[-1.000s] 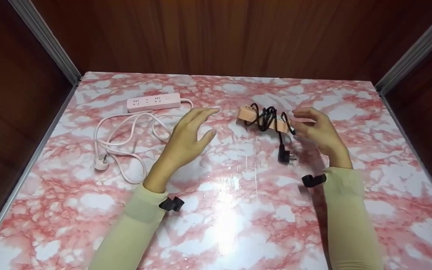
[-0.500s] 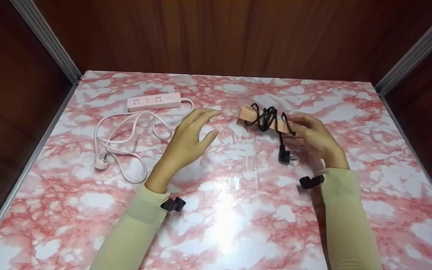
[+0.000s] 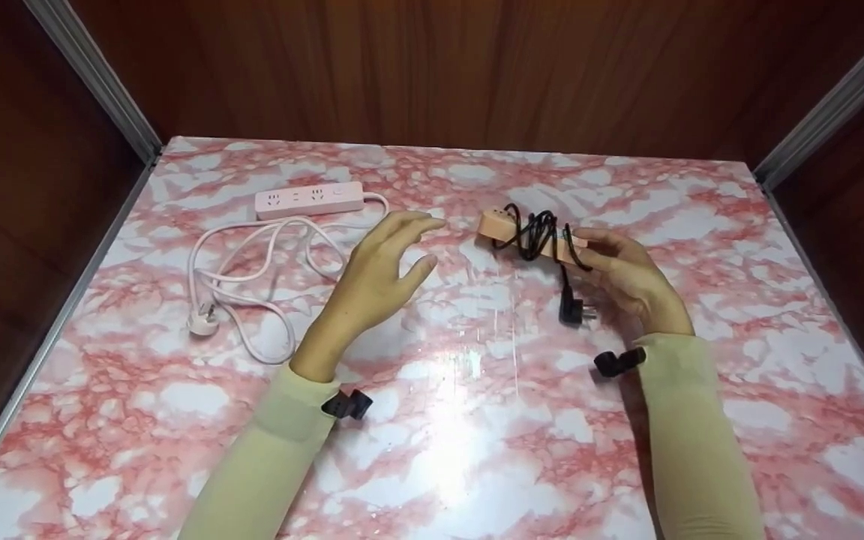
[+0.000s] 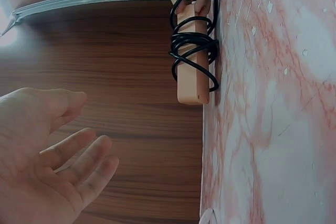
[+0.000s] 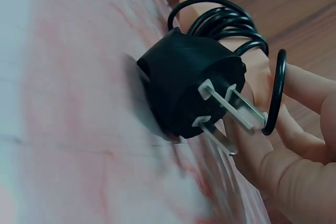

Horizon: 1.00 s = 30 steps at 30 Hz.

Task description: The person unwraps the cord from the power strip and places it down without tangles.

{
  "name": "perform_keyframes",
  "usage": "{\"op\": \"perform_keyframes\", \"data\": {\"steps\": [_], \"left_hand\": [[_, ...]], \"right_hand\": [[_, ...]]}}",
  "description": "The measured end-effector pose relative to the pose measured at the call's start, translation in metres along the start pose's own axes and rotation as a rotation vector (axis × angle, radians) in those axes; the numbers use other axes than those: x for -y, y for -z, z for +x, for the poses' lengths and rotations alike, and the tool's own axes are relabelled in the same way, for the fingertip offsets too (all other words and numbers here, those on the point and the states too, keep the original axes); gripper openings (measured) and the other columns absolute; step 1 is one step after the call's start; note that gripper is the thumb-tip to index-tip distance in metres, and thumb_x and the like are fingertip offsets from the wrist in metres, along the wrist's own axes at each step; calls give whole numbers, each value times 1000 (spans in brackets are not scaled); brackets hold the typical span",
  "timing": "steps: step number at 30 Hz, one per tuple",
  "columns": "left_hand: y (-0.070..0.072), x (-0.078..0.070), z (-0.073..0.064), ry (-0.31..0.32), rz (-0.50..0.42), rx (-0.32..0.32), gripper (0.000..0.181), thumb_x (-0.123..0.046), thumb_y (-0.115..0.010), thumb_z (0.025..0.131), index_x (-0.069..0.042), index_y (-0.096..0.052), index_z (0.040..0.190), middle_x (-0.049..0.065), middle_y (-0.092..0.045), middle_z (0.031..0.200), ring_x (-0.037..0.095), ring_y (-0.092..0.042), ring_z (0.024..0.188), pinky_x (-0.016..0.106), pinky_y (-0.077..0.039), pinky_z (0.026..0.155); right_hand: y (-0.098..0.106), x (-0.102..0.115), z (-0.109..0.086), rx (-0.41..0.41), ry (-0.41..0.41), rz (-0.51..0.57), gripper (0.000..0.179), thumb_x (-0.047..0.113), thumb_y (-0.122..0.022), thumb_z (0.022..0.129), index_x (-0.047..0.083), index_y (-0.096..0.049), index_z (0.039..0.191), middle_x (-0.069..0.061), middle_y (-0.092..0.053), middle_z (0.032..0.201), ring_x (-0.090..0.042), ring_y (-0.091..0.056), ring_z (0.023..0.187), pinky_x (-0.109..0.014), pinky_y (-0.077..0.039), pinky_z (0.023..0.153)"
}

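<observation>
My right hand (image 3: pixel 631 281) grips the right end of an orange power strip (image 3: pixel 493 223), thumb on the near side and fingers on the far side. A black cord (image 3: pixel 538 234) is wound several times around the strip. Its black plug (image 5: pixel 191 80), with three metal prongs, hangs close to the tabletop in the right wrist view. My left hand (image 3: pixel 383 270) is held over the table with fingers relaxed and holds nothing. Behind and left of it lies a pink power strip (image 3: pixel 309 200). The pink strip's cord (image 3: pixel 241 283) spreads in loose loops, partly hidden by the left hand.
The pink cord ends in a pale plug (image 3: pixel 203 321) at the left. A red-and-white marbled tabletop (image 3: pixel 477 420) carries everything. Dark wood panels (image 3: pixel 447 75) stand at the back and both sides, with metal strips (image 3: pixel 94 75) at the corners.
My right hand has moved left onto the end of the orange power strip and now grips it. The strip and its plug have shifted slightly. The left hand has barely moved.
</observation>
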<state>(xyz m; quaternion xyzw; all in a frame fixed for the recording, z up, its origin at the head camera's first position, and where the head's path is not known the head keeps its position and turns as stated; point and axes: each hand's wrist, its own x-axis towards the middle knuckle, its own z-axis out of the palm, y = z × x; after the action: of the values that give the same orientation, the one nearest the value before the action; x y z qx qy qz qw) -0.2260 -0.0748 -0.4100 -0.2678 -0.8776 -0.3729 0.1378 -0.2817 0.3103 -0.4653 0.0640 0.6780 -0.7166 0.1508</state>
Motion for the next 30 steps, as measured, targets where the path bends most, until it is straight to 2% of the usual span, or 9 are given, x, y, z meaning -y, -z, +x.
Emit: {"op": "perform_keyframes", "data": {"steps": [3, 7, 10, 14, 19, 24, 30], "left_hand": [[0, 0, 0, 4, -11, 3, 42, -16, -71, 103, -15, -66, 144, 6, -61, 145, 24, -56, 138, 41, -46, 115], [2, 1, -1, 10, -18, 0, 41, -16, -71, 103, -15, -66, 144, 7, -60, 147, 25, -57, 138, 41, -47, 115], [2, 0, 0, 8, -17, -3, 40, -16, -71, 103, -15, -67, 143, 7, -59, 148, 25, -57, 138, 41, -47, 115], [3, -1, 2, 4, -19, -3, 39, -16, -71, 103, -15, -67, 142, 8, -60, 147, 26, -58, 137, 42, -47, 114], [4, -2, 2, 5, -26, -5, 38, -17, -71, 104, -15, -68, 141, 8, -60, 147, 25, -58, 136, 40, -49, 112], [5, -2, 2, 8, -26, -7, 37, -17, -71, 104, -15, -68, 141, 8, -59, 147, 24, -58, 136, 40, -49, 111], [5, -2, 2, 10, -29, -9, 37, -16, -71, 103, -14, -68, 140, 7, -60, 145, 24, -59, 135, 39, -49, 111]], "right_hand": [[-4, -1, 2, -56, 15, -70, 61, 19, -79, 98, 4, -51, 150, -7, -53, 134, -19, -72, 99, -32, -63, 84], [-9, -1, 5, -108, 38, -216, 53, 23, -82, 96, 8, -59, 143, -7, -56, 131, -21, -70, 93, -33, -63, 75], [-10, 0, 3, -113, 64, -293, 47, 24, -79, 99, 10, -61, 141, -7, -55, 134, -20, -69, 95, -34, -64, 74], [-10, 2, 2, -115, 116, -356, 47, 26, -79, 98, 6, -64, 138, -4, -57, 132, -14, -65, 100, -28, -62, 76], [-10, 2, 5, -116, 151, -369, 49, 23, -83, 96, 0, -65, 135, -2, -62, 125, -12, -65, 97, -25, -60, 78], [-13, 0, 6, -138, 155, -395, 51, 26, -84, 94, 1, -65, 134, -3, -62, 125, -14, -61, 105, -22, -58, 82], [-15, 0, 5, -109, 91, -253, 43, 22, -83, 96, 6, -64, 131, -7, -55, 127, -18, -66, 94, -30, -63, 72]]}}
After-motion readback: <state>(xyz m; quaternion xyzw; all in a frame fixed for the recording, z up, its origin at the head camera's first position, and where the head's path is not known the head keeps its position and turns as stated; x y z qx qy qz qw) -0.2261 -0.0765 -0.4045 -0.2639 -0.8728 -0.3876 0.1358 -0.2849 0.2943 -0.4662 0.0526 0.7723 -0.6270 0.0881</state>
